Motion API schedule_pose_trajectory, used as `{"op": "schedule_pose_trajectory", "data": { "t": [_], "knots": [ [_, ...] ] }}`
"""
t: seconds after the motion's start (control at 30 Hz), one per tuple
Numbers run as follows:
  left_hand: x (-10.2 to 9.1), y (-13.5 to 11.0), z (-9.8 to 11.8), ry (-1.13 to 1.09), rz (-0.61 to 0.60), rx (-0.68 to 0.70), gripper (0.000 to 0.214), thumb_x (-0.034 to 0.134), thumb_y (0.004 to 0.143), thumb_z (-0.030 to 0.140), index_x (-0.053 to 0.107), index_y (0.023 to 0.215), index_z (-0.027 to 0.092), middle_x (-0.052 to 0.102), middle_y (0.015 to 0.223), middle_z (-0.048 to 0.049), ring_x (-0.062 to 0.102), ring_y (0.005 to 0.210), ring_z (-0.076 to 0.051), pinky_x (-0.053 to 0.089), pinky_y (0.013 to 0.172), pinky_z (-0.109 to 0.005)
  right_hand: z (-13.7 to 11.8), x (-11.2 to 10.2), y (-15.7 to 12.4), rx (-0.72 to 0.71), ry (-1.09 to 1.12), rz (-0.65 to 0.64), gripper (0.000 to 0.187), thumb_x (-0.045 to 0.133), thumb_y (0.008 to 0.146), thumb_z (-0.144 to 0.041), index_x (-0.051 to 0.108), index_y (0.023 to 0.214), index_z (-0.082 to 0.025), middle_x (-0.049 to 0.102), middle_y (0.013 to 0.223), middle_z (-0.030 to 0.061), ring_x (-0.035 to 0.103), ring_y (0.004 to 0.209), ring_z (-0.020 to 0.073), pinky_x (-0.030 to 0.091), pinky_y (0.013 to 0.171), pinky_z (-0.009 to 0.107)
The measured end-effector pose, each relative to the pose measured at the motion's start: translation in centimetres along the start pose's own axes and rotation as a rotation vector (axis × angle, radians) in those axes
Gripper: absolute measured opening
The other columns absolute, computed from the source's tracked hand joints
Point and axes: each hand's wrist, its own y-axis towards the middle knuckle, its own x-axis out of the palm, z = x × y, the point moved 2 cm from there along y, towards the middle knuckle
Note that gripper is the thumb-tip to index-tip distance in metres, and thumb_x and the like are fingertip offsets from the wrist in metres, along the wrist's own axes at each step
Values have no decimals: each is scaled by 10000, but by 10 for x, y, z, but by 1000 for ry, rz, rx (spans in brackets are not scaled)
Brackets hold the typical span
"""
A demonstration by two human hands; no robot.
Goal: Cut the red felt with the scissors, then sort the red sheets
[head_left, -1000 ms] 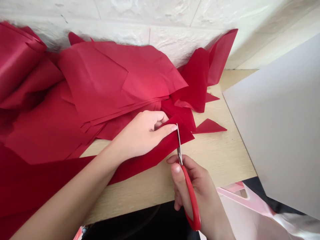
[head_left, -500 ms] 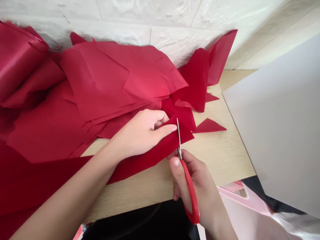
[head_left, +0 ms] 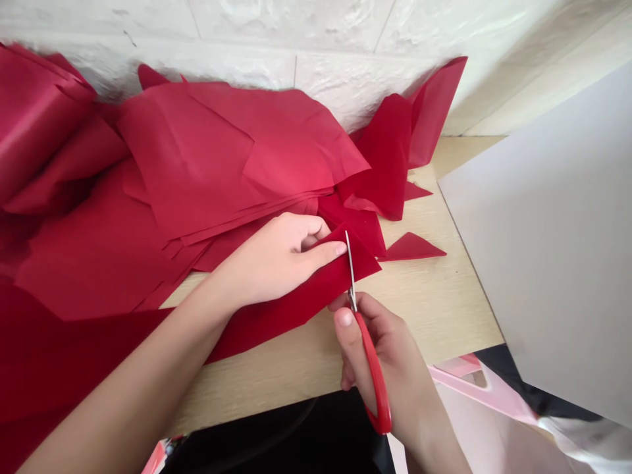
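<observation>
Scissors [head_left: 366,337] farther across red strip [head_left: 286,316], left fingers [head_left: 324,254] steady

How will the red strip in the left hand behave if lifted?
Probably floppy: the red strip looks thin, and nearby red sheets droop in folds. Being long, it could sag from the left hand. Its matte face suggests it won't slide easily.

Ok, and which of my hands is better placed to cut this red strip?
Probably your right hand: it grips the red-handled scissors, with a blade lying across the red strip. Your left hand has its thumb on the strip beside the blade, better for steadying it.
</observation>
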Motion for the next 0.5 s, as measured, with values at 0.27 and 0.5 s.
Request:
{"op": "schedule_pose_trajectory", "data": {
  "t": [0.27,0.5],
  "knots": [
    [-10,-2,16,-16,-61,-39,430,657,944,486,472,740,155,468,701,30,375,611,-78,327,553,-241,-13,-1,-8,25,-30,-10,619,597,948,-777,631,1067,-170,480,576,-31,506,544,114,470,584,250],
    [-12,-10,29,-8,-77,-91,383,698,897,502,582,767,160,538,739,17,406,643,-93,350,584,-244,-3,1,-11,-81,43,-60,558,590,981,-726,607,1040,-171,461,586,-35,500,542,112,463,559,243]
  ]
}}
